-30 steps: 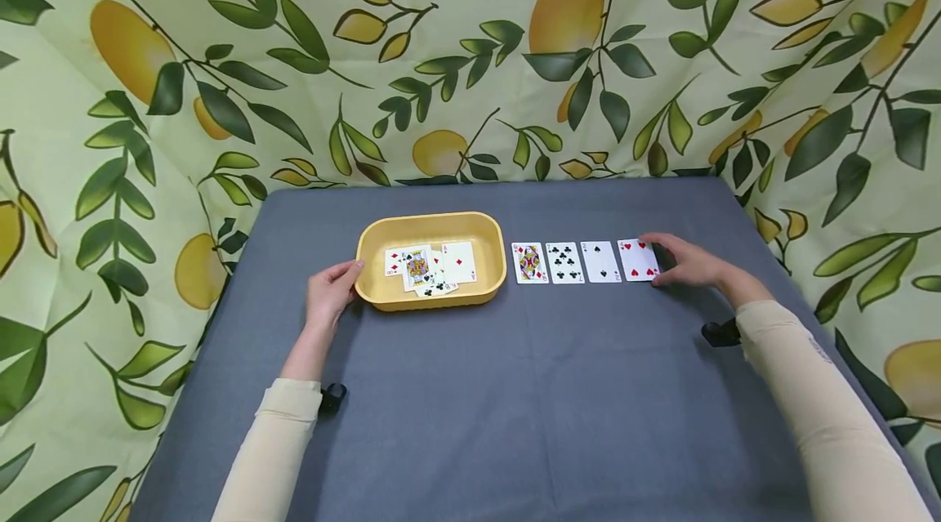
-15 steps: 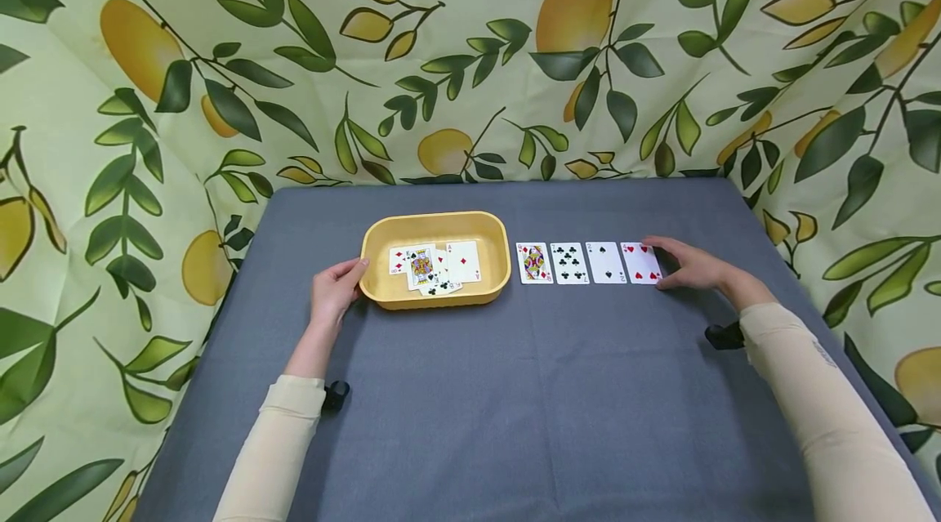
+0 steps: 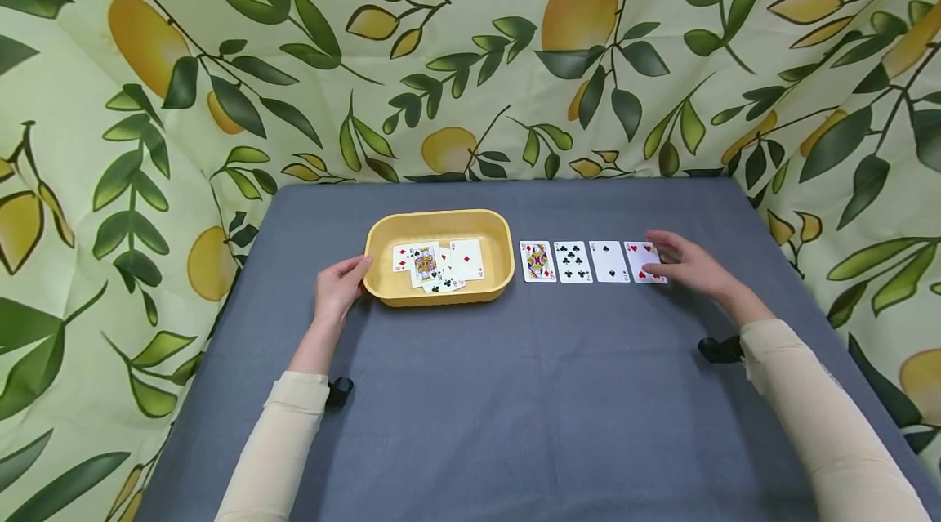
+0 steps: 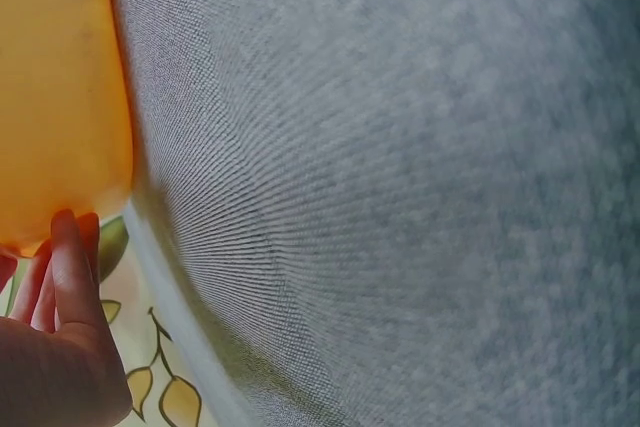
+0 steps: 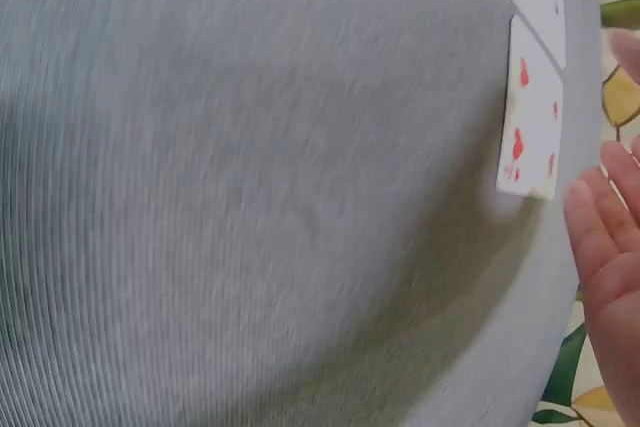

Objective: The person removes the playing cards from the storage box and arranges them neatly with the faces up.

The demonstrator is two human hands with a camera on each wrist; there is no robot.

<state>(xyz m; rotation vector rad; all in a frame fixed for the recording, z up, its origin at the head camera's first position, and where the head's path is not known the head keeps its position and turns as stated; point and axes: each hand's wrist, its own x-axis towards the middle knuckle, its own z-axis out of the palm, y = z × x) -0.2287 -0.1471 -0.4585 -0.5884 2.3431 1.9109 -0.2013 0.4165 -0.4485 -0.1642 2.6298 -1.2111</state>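
A pale fabric backdrop [image 3: 470, 118], printed with leaves and yellow fruit, rises behind a table [image 3: 470, 408] covered in grey-blue cloth. The yellow tray [image 3: 439, 301] serves as the landmark. At its left end the left hand [image 3: 341, 285] pinches the rim, the thumb at the edge, so that the tray lies directly to the right of this grip. Inside the tray is an overlapping group of playing cards: a low diamond card [image 3: 400, 258], a face card with spade pips [image 3: 424, 265], a club card [image 3: 445, 286] and a card with a single central diamond [image 3: 466, 260]. To the right of the tray four cards lie face up in a row: a diamond face card [image 3: 538, 262], a many-pipped club card [image 3: 573, 262], a spade card [image 3: 608, 262] and, farthest from the tray, a heart card [image 3: 636, 261]. Over the right edge of this last card is the right hand [image 3: 689, 265], thumb and fingers parted, holding nothing. The head view makes its fingertips overlap the heart card; the right wrist view shows a gap between them. The left wrist view adds fingers [image 4: 75, 277] against the tray's outer wall, a contact largely concealed from above.
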